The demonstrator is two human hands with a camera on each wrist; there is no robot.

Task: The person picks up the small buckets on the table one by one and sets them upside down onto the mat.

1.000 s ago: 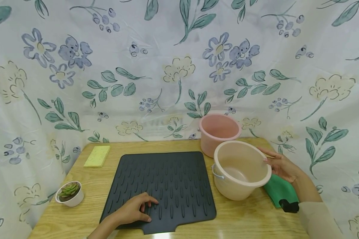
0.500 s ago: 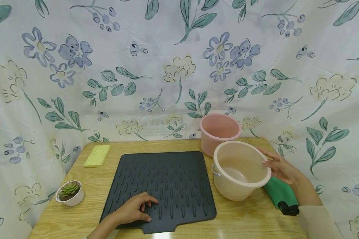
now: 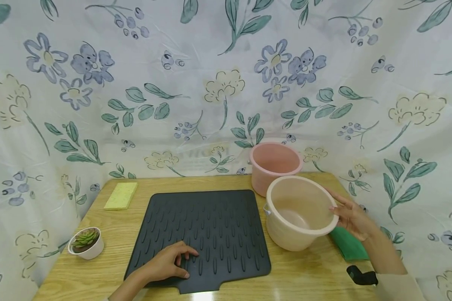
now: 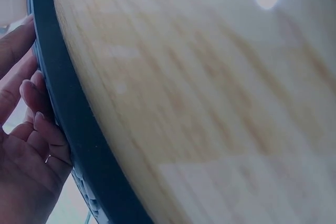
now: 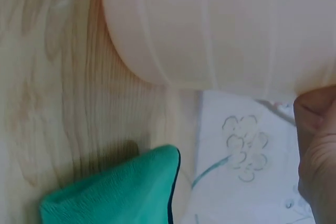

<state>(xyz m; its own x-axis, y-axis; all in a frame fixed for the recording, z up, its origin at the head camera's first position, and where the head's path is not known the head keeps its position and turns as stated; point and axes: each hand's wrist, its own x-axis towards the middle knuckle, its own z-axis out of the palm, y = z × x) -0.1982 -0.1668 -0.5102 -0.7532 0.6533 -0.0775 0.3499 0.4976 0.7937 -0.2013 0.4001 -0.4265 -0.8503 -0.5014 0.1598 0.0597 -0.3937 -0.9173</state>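
Observation:
A cream bucket [image 3: 297, 228] with a wire handle stands on the table, right of a black ribbed drying mat [image 3: 211, 234]. My right hand [image 3: 355, 219] grips the bucket's right rim, the thumb over the rim and the fingers outside. Seen from the right wrist, the bucket's ribbed outer wall [image 5: 210, 30] fills the top, with part of the hand [image 5: 320, 150] at the right edge. My left hand [image 3: 169, 261] rests on the mat's front left part with fingers loosely bent. In the left wrist view its fingertips meet the mat's raised edge [image 4: 73, 98].
Behind the cream bucket stands a pink bucket [image 3: 265, 179]. A green cloth [image 3: 348, 244] lies under the right forearm. On the left are a yellow sponge [image 3: 121, 195] and a small potted succulent [image 3: 86, 242]. A floral curtain [image 3: 196, 83] hangs behind the wooden table [image 3: 305, 271].
The cream bucket has turned slightly, its handle joint shifting up and left in the head view. My right wrist has come lower, away from the green cloth. The left hand stays put.

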